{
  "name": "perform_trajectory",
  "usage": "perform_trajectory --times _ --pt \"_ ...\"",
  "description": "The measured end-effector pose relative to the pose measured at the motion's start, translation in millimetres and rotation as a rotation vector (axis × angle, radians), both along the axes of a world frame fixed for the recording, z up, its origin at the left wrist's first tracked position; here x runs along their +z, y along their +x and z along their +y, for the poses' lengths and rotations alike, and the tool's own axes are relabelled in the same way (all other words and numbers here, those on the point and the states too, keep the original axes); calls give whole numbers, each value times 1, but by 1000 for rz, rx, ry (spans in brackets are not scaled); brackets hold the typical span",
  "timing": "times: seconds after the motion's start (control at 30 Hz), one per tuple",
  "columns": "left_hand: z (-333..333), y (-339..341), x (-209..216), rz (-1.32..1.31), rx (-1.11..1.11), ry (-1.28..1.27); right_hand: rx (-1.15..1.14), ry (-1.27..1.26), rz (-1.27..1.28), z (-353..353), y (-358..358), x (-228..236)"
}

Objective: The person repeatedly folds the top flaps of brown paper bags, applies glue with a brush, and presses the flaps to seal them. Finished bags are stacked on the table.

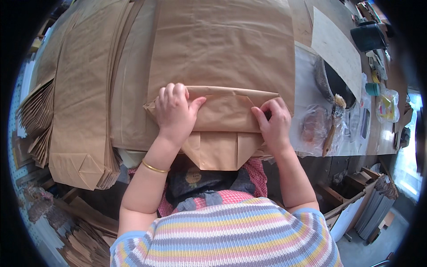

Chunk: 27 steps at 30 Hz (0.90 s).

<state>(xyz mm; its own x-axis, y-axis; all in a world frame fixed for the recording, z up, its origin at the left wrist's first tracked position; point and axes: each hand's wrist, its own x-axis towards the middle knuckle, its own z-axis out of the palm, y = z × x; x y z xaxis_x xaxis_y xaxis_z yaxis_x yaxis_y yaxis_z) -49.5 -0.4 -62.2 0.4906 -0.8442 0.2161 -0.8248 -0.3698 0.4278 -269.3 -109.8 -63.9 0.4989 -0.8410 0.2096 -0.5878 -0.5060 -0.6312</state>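
Note:
A large brown kraft paper bag lies flat on the table in front of me, with its near end opened into a folded flap. My left hand grips the flap's left side, fingers curled over the upper fold and thumb resting on the paper. On the other side, my right hand pinches the right edge between thumb and bent fingers. Between the hands, the flap's creased panel faces up, and a tapered part with slanted corners hangs over the table edge toward me. Fingertips of both hands are partly hidden behind paper.
Stacks of folded brown paper bags lie to the left. At right are a dark trough-like container, a brush with pale bristles, clear plastic bags and a dark green cup. Bundled paper stands below right.

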Motion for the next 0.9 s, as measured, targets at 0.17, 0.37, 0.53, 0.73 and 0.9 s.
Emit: perform_trajectory --times 0.17,0.37,0.53,0.73,0.9 --pt "-23 6 2 -118 77 80 -129 -63 281 -11 19 4" --pt "29 35 35 -34 80 -80 60 -86 -37 3 7 25" --pt "68 11 15 -163 -212 103 728 -205 271 54 69 25" --pt "80 8 -2 -176 -151 327 608 -205 330 38 77 13" --pt "72 10 35 -162 25 437 178 -192 449 27 28 29"
